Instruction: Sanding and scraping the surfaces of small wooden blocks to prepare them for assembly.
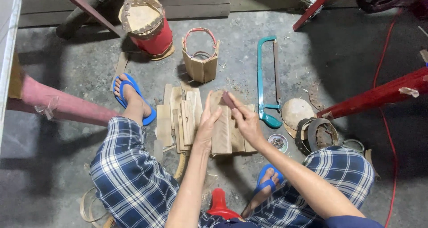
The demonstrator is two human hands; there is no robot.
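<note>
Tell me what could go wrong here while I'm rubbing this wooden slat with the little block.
1. The left hand steadies the wooden slat close to the small block in the right hand; a slip might scrape fingers.
2. The hacksaw and the dish of nails lie near sandalled feet, so a shifted foot could hit them.

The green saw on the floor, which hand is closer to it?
The right hand. It holds a small dark block against the wooden slat, just left of the green saw and its handle. The left hand grips the slat's other side, farther from the saw.
</note>
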